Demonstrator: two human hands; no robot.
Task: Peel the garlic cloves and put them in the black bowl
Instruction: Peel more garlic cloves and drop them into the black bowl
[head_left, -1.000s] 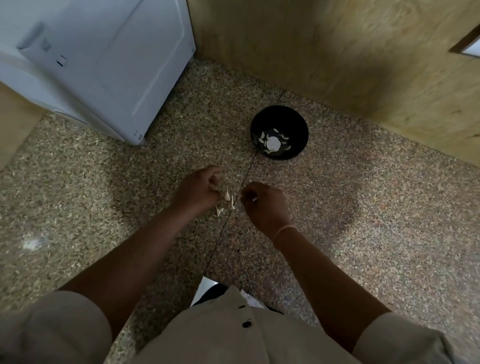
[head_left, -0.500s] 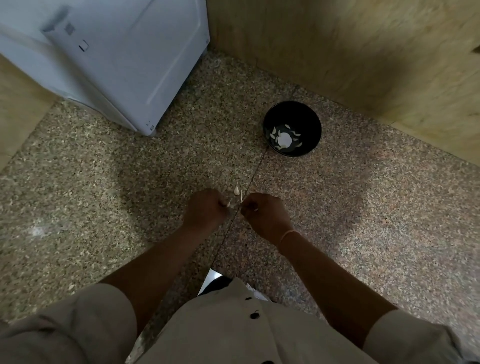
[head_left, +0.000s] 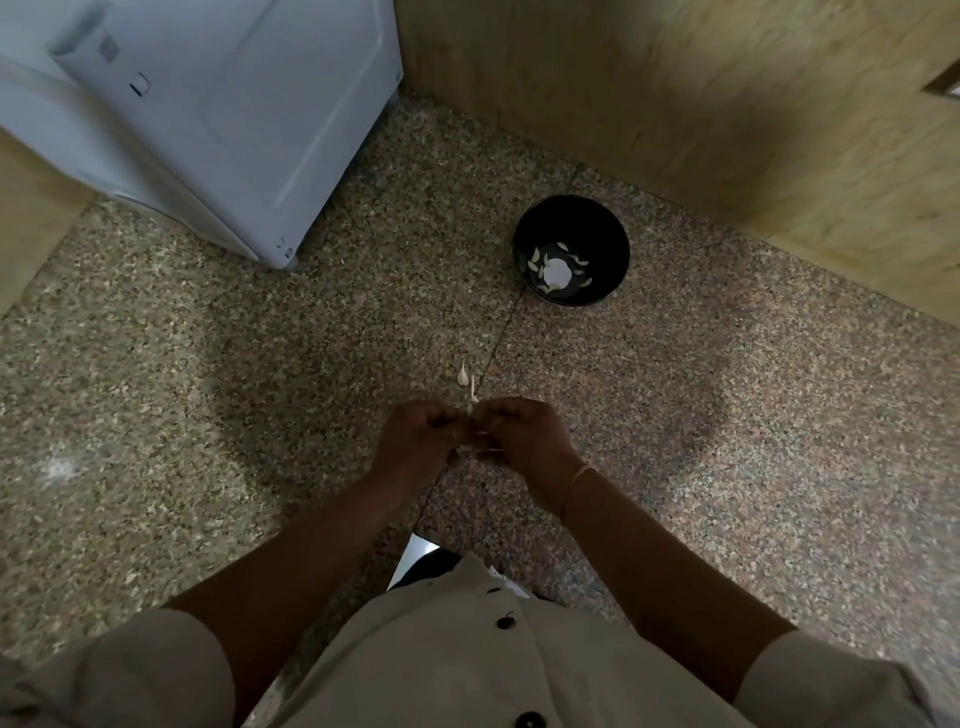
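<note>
Both forearms reach forward and converge at centre; the left hand (head_left: 415, 441) and right hand (head_left: 524, 441) meet knuckles-up, fingers of each curled and pinching one small garlic clove (head_left: 470, 411) between them, with a thin bangle (head_left: 574, 483) on the right wrist. Two loose cloves (head_left: 461, 375) lie on the speckled granite counter (head_left: 727, 415) just beyond the hands, beside a seam; the black bowl (head_left: 608, 244) stands well apart, farther back and to the right, with pale peeled cloves (head_left: 535, 257) in its bottom. A white appliance (head_left: 234, 130) occupies the back left; a plywood wall (head_left: 727, 104) closes off the back right.
</note>
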